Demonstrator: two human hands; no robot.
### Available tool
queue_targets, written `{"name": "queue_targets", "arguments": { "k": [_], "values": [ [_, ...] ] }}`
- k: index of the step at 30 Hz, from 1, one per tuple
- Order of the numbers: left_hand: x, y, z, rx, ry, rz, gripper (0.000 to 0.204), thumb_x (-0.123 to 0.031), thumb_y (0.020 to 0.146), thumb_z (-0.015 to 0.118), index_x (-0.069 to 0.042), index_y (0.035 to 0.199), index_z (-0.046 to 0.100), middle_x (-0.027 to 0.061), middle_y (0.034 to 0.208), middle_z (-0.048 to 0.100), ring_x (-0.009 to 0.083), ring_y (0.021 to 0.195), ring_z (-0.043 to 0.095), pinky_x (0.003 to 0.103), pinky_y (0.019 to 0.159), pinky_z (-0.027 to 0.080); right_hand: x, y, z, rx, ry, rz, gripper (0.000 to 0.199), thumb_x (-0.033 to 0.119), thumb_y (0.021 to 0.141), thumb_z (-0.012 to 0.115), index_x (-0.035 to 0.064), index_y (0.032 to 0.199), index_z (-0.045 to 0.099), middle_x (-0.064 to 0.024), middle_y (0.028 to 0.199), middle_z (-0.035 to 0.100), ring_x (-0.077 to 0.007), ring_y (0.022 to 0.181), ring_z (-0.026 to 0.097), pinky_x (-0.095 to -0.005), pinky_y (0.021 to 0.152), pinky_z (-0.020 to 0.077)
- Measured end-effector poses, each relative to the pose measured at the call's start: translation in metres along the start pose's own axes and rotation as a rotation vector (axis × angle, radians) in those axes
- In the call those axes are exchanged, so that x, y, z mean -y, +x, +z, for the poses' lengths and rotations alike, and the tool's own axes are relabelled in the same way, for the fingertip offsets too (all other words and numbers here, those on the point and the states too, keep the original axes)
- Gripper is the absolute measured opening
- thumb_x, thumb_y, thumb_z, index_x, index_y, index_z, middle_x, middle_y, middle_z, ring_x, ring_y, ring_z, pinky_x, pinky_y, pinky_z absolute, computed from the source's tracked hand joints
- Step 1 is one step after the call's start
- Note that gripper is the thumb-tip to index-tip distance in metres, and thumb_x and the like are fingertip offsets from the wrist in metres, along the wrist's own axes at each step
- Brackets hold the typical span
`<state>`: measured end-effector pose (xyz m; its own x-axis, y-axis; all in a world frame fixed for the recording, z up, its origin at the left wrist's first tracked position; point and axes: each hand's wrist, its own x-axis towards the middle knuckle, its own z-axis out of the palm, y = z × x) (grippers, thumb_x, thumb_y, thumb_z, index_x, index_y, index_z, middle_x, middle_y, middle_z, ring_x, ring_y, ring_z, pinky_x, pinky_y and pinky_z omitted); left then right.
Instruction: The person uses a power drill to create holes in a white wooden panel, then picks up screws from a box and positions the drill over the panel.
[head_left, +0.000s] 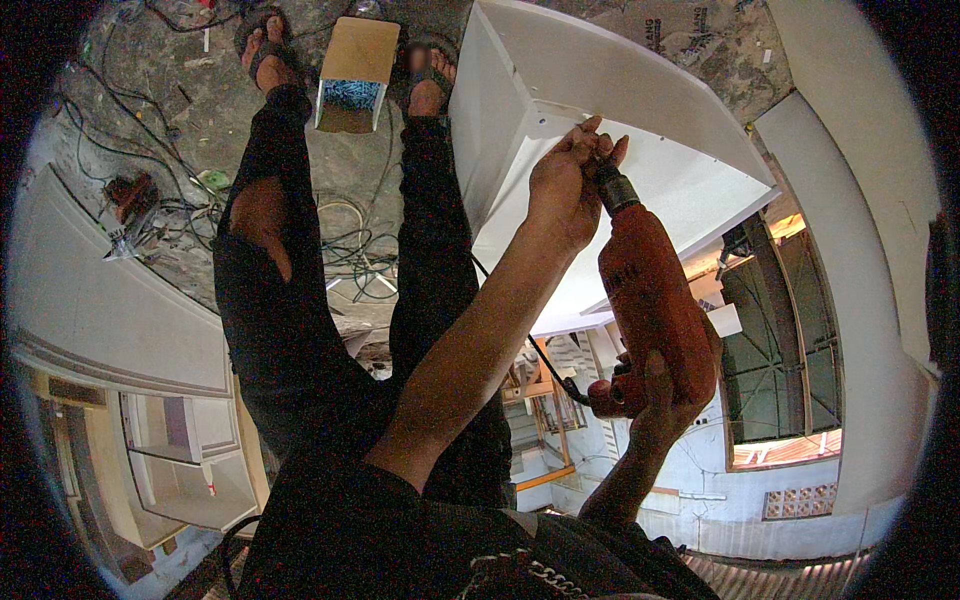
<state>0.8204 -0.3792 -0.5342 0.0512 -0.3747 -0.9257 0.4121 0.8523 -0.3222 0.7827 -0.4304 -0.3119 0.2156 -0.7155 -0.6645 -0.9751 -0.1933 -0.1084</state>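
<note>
My right hand [665,385] grips the handle of an orange-red power drill [650,285], its dark cord hanging from the grip. The drill points up and left toward a white panel box [590,190], near the box's edge. My left hand [568,185] is closed at the drill's tip, just beyond the chuck [620,190], and touches the panel edge. Whatever lies between its fingers is too small to make out. A small screw head or hole [541,121] shows at the box's corner, left of my fingers.
Between my sandalled feet stands an opened cardboard box [361,50] of small blue pieces. Tangled cables [350,240] and scraps lie on the rough floor. A white panel [120,290] and a shelved cabinet [190,460] are at the left. A white wall [870,300] rises right.
</note>
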Motion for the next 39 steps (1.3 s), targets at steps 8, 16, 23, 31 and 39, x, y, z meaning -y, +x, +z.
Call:
{"name": "queue_targets", "arguments": {
  "k": [8, 16, 23, 31, 39],
  "values": [
    [0.001, 0.003, -0.002, 0.006, -0.009, 0.02, 0.025, -0.008, 0.1, 0.039, 0.009, 0.118, 0.044, 0.0094, 0.081, 0.05, 0.0179, 0.077, 0.055, 0.042, 0.098, 0.052, 0.016, 0.0, 0.008, -0.064, 0.059, 0.081, 0.077, 0.031, 0.06, 0.081, -0.0025, 0.123, 0.051, -0.0139, 0.109, 0.061, -0.0174, 0.08, 0.063, -0.0331, 0.07, 0.0528],
    [-0.001, -0.002, 0.005, -0.024, -0.022, 0.022, 0.025, -0.002, 0.097, 0.041, 0.01, 0.119, 0.043, 0.0096, 0.082, 0.049, 0.0188, 0.077, 0.054, 0.042, 0.097, 0.052, 0.029, 0.002, 0.004, 0.013, 0.044, 0.2, 0.075, 0.03, 0.062, 0.08, -0.0025, 0.123, 0.051, -0.0144, 0.109, 0.061, -0.0201, 0.089, 0.061, -0.0342, 0.078, 0.0516],
    [0.003, 0.007, -0.011, 0.112, 0.07, 0.098, 0.027, 0.001, 0.095, 0.041, 0.011, 0.121, 0.042, 0.0098, 0.082, 0.048, 0.02, 0.077, 0.054, 0.042, 0.096, 0.052, 0.039, 0.007, 0.009, 0.018, -0.031, 0.263, 0.075, 0.031, 0.061, 0.081, -0.001, 0.122, 0.052, -0.0111, 0.086, 0.064, -0.0114, 0.05, 0.056, -0.025, 0.046, 0.0468],
    [0.001, 0.007, -0.008, 0.045, 0.063, 0.047, 0.023, -0.001, 0.097, 0.039, 0.011, 0.117, 0.043, 0.011, 0.084, 0.048, 0.0202, 0.077, 0.054, 0.043, 0.098, 0.05, 0.042, 0.007, 0.011, -0.039, 0.086, 0.095, 0.071, 0.023, 0.063, 0.081, 0.0018, 0.124, 0.052, -0.0097, 0.086, 0.064, -0.0124, 0.057, 0.059, -0.0257, 0.049, 0.048],
    [-0.002, 0.005, -0.001, -0.002, -0.056, 0.018, 0.023, -0.006, 0.099, 0.04, 0.011, 0.113, 0.046, 0.011, 0.085, 0.049, 0.0206, 0.08, 0.054, 0.044, 0.096, 0.051, 0.034, 0.013, 0.0, 0.018, -0.057, 0.145, 0.074, 0.026, 0.065, 0.079, -0.0001, 0.127, 0.049, -0.014, 0.1, 0.064, -0.0197, 0.076, 0.064, -0.0328, 0.066, 0.0541]
  ]
}}
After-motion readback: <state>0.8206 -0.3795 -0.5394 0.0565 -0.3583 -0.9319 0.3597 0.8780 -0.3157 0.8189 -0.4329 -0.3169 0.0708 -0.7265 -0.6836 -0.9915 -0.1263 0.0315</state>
